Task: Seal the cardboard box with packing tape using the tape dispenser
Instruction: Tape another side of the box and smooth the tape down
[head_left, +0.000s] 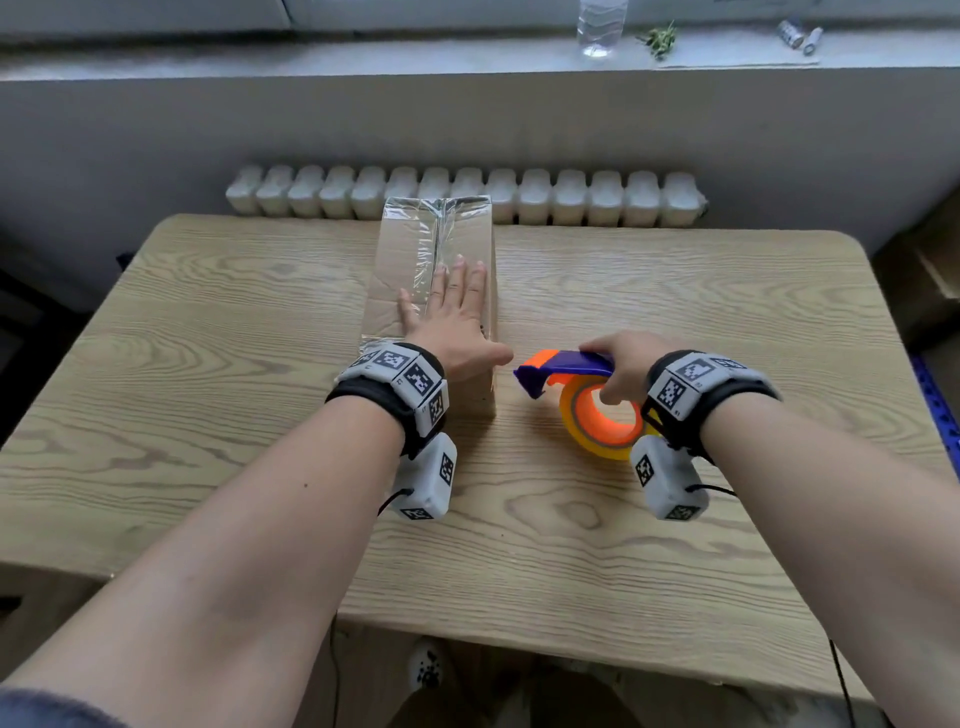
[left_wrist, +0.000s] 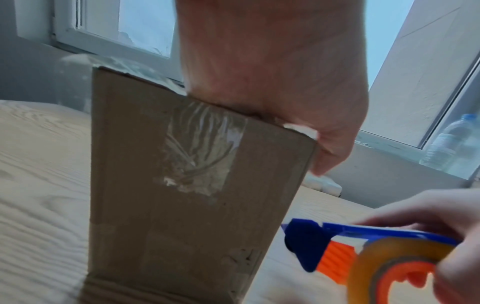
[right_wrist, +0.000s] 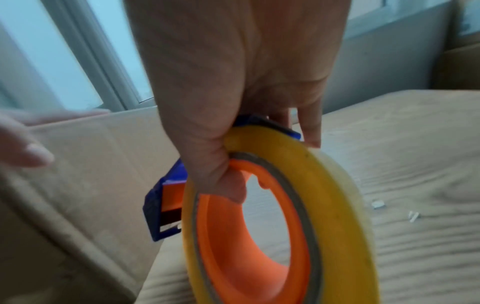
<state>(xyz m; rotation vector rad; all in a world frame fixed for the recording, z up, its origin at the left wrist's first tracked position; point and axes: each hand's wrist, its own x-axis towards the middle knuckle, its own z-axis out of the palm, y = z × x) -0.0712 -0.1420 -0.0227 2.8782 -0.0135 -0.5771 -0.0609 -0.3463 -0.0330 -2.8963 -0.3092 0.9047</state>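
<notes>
Left hand flat on tall brown cardboard box, fingers straight.
Right hand fingers curled around blue-orange tape dispenser with yellowish tape roll, just beside box on wooden worktop.

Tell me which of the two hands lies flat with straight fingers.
The left hand: it presses flat on top of the taped cardboard box. The right hand instead curls around the tape dispenser beside the box.
</notes>
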